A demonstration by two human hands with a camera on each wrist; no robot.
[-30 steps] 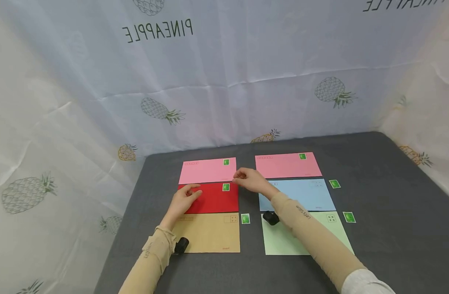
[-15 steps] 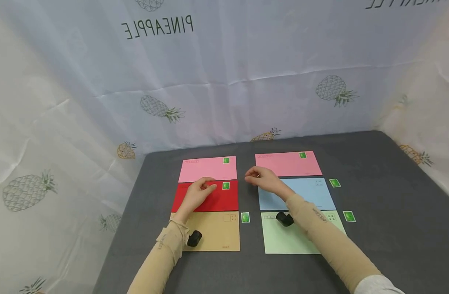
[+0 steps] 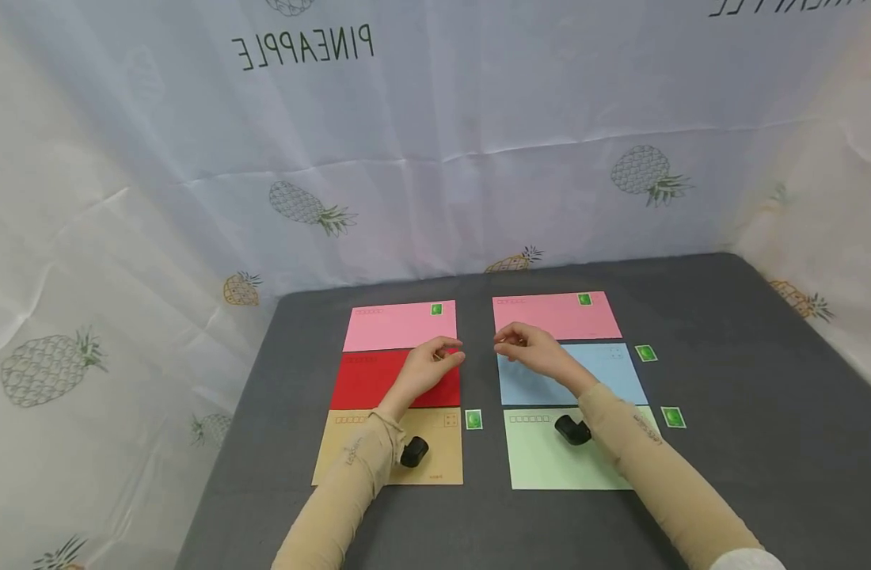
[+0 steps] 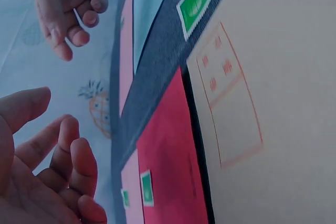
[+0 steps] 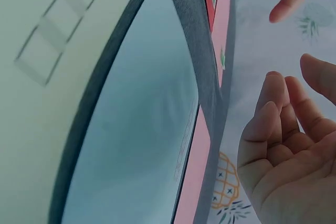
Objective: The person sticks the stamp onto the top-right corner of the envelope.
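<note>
Shows, at far left, a pineapple-print curtain (image 3: 86, 261), running on behind the dark table (image 3: 763, 491). Next shows a left column of envelopes: left pink envelope (image 3: 393, 331) at the back with pink stamp (image 3: 436, 309) at its upper right, then red envelope (image 3: 364, 384), then tan envelope (image 3: 439, 447) in front. In the left wrist view, shows red stamp (image 4: 147, 188) on the red envelope; in the head view, loses it behind the left hand (image 3: 424, 370). Holds that hand above the red envelope's right part, fingers bent and with the thumb well apart from them. Wears a small black camera (image 3: 415, 452) at that wrist, over the tan envelope. Shows tan stamp (image 3: 473, 419) on the table just beside the tan envelope's right edge. Holds the right hand (image 3: 538, 350) where right pink envelope (image 3: 560, 318) meets blue envelope (image 3: 528, 385), fingers curved close together and with the thumb apart from their tips. In front, shows green envelope (image 3: 549, 459), partly under the right sleeve (image 3: 671, 475). Shows corner stamp (image 3: 584, 299) on the right pink envelope. Farther right, on the table, shows blue-side stamp (image 3: 645, 353) and green-side stamp (image 3: 674, 417), each beside its envelope's right edge.
</note>
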